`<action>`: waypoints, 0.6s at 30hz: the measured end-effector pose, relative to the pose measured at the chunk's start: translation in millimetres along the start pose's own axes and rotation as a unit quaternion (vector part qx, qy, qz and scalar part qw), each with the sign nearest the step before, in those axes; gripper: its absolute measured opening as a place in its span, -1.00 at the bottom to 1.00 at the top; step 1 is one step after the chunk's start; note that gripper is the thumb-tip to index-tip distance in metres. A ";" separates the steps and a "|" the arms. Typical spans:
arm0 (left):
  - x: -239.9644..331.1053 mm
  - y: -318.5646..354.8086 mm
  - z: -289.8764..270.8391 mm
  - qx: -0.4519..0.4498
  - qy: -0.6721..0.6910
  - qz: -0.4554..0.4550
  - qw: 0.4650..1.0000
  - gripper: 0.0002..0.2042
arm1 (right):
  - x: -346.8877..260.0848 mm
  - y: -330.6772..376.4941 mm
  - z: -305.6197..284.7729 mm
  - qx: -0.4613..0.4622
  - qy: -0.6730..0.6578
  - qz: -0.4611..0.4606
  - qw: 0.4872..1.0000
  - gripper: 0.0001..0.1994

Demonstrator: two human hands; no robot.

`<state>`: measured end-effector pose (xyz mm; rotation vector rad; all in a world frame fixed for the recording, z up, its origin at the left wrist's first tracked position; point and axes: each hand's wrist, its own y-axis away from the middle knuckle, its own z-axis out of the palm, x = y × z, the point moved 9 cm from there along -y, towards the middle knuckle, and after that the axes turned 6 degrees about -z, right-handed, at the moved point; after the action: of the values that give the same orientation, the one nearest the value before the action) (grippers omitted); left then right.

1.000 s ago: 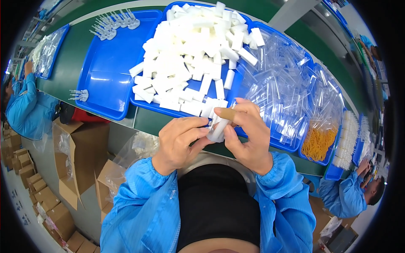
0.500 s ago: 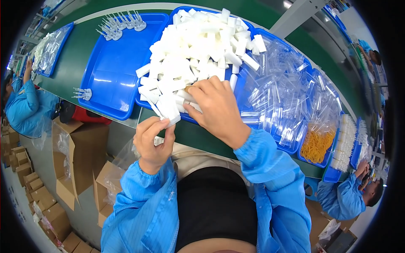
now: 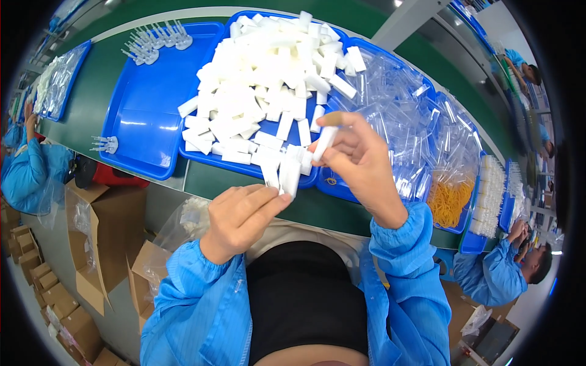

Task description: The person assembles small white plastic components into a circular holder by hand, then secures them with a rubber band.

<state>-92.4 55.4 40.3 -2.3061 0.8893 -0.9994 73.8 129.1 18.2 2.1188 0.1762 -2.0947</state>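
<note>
My left hand (image 3: 241, 219) is closed at the near edge of the foam tray. Its fingertips pinch a small cluster of white foam blocks (image 3: 289, 175) that stand up and fan out. What joins them at the bottom is hidden by the fingers. To the right, my right hand (image 3: 360, 161) holds a single white foam block (image 3: 325, 143) upright between thumb and fingers, just above the cluster's right side. Behind both hands lies a big heap of loose white foam blocks (image 3: 262, 73) in a blue tray (image 3: 201, 160).
Left of the heap, a blue tray (image 3: 137, 119) holds pronged clear plastic stands (image 3: 155, 41). On the right are clear plastic sleeves (image 3: 390, 116), yellow rubber bands (image 3: 450, 198) and a tray of white pieces (image 3: 489, 195). Cardboard boxes (image 3: 110, 226) stand at lower left. Co-workers in blue sit at both sides.
My right hand has come out of the heap, moving right and nearer, with a foam block in it. My left hand has moved right with its cluster, and the view has shifted slightly.
</note>
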 end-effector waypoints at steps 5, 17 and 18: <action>31.3 -11.8 12.7 -0.050 0.014 0.074 0.996 -0.70 | -4.2 11.8 -28.3 0.103 -0.017 -0.012 0.995 -0.68; 24.8 -13.3 15.9 -0.053 -0.003 0.054 0.997 -0.67 | -16.7 24.8 -7.2 -0.070 0.065 -0.136 0.986 -0.75; 23.7 -11.8 16.6 -0.052 -0.005 0.053 0.997 -0.67 | -17.4 24.9 -8.9 -0.072 0.064 -0.137 0.986 -0.75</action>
<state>-62.9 49.1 48.3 -2.3200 1.0719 -0.9142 87.1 106.9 36.3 2.2491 0.6505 -2.0075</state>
